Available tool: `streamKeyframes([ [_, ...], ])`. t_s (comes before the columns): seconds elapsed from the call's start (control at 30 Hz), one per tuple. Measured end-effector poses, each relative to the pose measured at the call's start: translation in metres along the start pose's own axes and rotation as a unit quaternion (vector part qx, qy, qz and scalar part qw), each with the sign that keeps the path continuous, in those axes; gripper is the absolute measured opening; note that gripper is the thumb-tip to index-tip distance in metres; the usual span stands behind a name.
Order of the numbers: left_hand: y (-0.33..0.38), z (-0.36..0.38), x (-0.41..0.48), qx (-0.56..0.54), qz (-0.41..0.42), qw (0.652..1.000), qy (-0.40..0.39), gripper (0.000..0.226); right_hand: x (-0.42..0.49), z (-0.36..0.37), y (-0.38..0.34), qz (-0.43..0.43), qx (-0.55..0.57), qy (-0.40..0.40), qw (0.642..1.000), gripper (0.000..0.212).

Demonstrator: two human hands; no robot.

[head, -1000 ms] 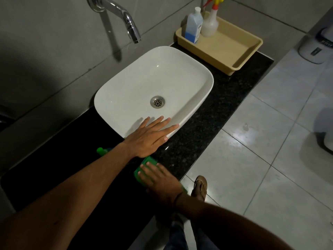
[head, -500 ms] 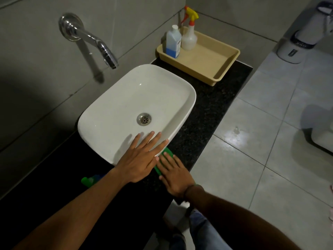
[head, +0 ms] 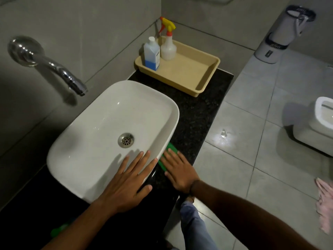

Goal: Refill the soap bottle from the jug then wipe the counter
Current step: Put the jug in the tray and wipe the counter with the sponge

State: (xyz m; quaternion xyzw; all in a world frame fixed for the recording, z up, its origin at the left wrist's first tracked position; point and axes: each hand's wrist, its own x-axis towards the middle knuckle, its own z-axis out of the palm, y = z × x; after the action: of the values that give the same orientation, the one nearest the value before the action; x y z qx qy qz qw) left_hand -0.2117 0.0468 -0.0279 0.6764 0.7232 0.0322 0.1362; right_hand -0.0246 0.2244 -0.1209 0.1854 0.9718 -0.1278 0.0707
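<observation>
Right hand (head: 180, 173) lies flat, fingers spread, pressing a green cloth (head: 168, 156) onto the black surface (head: 196, 112) at its front edge, just beside the white basin (head: 100, 127). Left hand (head: 126, 184) rests open, palm down, across the basin's near rim, gripping nothing. A beige tray (head: 194, 73) sits at the far end of the surface, holding a bottle of blue liquid (head: 151, 55) and a spray bottle (head: 168, 46) in its back corner. A green item (head: 58, 230), partly hidden under the left forearm, lies near the surface's near end; its identity cannot be determined.
</observation>
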Motion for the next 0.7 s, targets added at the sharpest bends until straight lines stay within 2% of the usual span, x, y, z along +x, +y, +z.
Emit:
streamKeyframes([
  [0.07, 0.005, -0.002, 0.022, -0.011, -0.009, 1.000, 0.001, 0.079, -0.012, 0.003, 0.015, -0.054, 0.005, -0.022, 0.998, 0.064],
  [0.13, 0.010, -0.006, 0.046, -0.021, -0.019, 1.000, 0.004, 0.077, -0.004, -0.005, 0.045, -0.072, -0.007, -0.028, 0.997, 0.063],
  [0.27, 0.015, -0.011, 0.098, 0.003, -0.024, 1.000, 0.010, 0.074, 0.056, -0.042, 0.110, 0.005, -0.003, -0.009, 1.000, 0.061],
  [0.4, 0.022, -0.022, 0.143, 0.014, -0.026, 0.999, 0.013, 0.076, 0.114, -0.051, 0.130, 0.022, 0.009, -0.011, 1.000, 0.060],
  [0.5, 0.028, -0.029, 0.163, 0.008, -0.046, 0.999, -0.005, 0.078, 0.100, -0.033, 0.144, -0.061, -0.017, -0.013, 0.998, 0.062],
  [0.6, 0.030, -0.032, 0.174, 0.032, -0.069, 0.997, -0.031, 0.078, 0.080, -0.034, 0.195, -0.134, -0.044, -0.020, 0.990, 0.070],
  [0.7, 0.030, -0.030, 0.180, 0.052, -0.075, 0.996, -0.024, 0.078, 0.112, -0.055, 0.229, -0.112, -0.044, -0.023, 0.992, 0.072],
])
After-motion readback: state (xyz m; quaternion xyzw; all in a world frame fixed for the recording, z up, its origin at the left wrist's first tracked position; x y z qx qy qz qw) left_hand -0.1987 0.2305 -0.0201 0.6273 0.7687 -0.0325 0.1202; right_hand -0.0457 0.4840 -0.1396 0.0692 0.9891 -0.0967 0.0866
